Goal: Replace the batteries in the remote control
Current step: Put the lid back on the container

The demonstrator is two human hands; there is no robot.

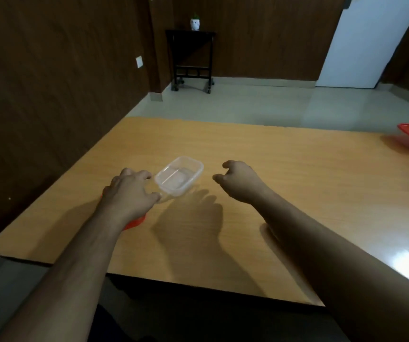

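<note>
Two hands reach out: our left hand (129,193) touches the clear plastic box (179,175) on the table (297,183), maybe steadying it; our right hand (241,180) hangs loosely curled, holding nothing. We see no remote.

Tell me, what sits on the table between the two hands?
In the head view, a clear plastic container, seemingly empty, sits between the left hand and right hand.
</note>
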